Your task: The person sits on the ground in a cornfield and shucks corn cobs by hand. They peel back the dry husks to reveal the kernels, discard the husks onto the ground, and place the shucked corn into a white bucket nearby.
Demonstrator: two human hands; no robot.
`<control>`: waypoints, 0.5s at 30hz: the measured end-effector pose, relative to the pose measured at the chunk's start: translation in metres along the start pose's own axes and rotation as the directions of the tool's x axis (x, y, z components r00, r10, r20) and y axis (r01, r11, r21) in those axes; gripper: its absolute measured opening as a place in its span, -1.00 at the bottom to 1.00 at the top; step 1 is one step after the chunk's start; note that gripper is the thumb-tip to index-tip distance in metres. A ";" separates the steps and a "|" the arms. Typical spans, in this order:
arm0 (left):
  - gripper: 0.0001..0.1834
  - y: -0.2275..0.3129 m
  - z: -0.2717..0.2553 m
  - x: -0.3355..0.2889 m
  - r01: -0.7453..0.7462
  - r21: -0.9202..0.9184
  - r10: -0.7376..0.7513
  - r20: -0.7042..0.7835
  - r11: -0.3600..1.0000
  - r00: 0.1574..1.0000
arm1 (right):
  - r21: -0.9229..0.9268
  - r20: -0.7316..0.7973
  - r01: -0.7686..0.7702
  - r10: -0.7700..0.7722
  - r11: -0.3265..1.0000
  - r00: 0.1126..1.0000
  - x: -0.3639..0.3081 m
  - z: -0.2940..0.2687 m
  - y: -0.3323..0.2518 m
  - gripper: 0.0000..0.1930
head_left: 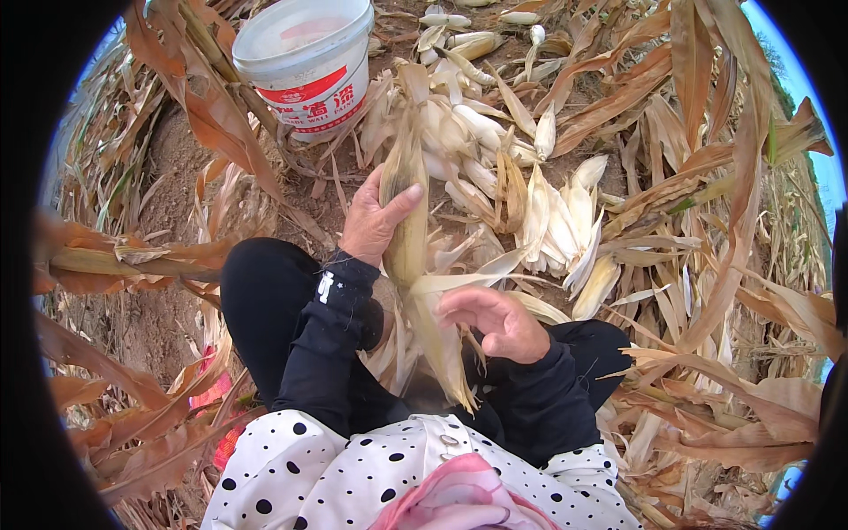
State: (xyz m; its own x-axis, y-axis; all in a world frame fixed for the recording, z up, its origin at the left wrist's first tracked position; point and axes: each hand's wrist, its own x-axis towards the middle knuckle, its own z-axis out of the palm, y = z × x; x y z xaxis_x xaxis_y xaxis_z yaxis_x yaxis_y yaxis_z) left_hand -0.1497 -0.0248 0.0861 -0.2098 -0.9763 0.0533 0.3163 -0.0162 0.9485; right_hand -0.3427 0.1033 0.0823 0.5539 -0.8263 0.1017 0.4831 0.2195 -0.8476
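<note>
Corn ear (pixel 406 203) stands upright, tip pointing away.

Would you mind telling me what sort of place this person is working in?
Most likely a harvested maize field, outdoors. Bare soil lies underfoot, dry brown stalks and leaves surround the person, and a pile of stripped pale husks lies ahead beside a white bucket.

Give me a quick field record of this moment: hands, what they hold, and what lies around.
left hand: wrapped around the upper part of a corn ear still in its husk
right hand: fingers curled at the loose husk leaves near the ear's lower end
bucket: white plastic, red label, standing on the soil beyond the ear
husk pile: pale stripped husks on the ground past the hands
surroundings: dry brown corn stalks on both sides
</note>
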 end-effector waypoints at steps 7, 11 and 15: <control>-0.39 -0.014 0.017 -0.015 0.158 -0.180 -0.111 0.243 0.971 0.964 | -0.253 -0.250 -0.120 0.055 0.960 0.967 0.048 -0.022 0.020 -0.22; -0.36 -0.018 0.027 -0.013 0.161 -0.165 -0.130 0.182 0.973 0.975 | -0.228 -0.268 -0.142 0.078 0.963 0.960 0.047 -0.022 0.045 -0.51; -0.55 -0.022 0.027 -0.015 0.069 -0.026 -0.069 -0.006 0.997 0.998 | -0.549 -0.475 -0.252 -0.049 0.797 0.879 0.048 -0.021 0.056 -0.26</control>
State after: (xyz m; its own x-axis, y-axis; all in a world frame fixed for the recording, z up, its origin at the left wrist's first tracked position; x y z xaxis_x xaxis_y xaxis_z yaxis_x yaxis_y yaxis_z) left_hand -0.1787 -0.0044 0.0725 -0.2256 -0.9741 -0.0145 0.3246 -0.0892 0.9416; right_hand -0.3033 0.0652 0.0292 0.1412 -0.9832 -0.1159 -0.1264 0.0982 -0.9871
